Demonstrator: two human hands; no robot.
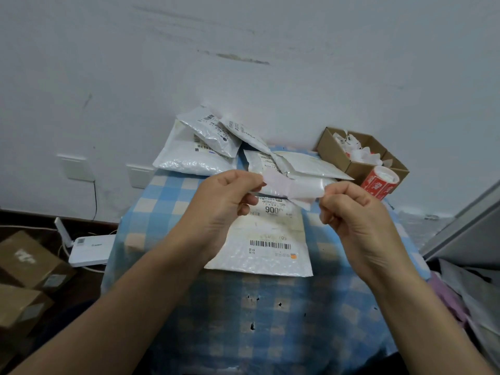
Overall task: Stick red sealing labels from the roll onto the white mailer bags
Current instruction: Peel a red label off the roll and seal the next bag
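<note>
Both hands are raised above the worktop, and between them we see one pale pink strip pulled out nearly flat. The left hand pinches the strip's left end between thumb and forefinger, with the other fingers curled loosely into the palm. The right hand pinches the right end the same way, knuckles up and the remaining fingers folded under. Neither hand touches anything else. From this side we cannot tell whether the strip carries red print; it looks pale and a little see-through.

Just below the strip, a white mailer bag lies flat on the blue checked cloth covering the worktop. Its barcode label faces up, and its far edge sits under the hands. We find the roll of red labels to the right, lying on its side against a brown cardboard box that holds crumpled white and red scraps. More white mailer bags are heaped at the back of the worktop against the wall, some overlapping and tilted.

On the floor to the left we make out a white router with its cable and some brown cartons.
</note>
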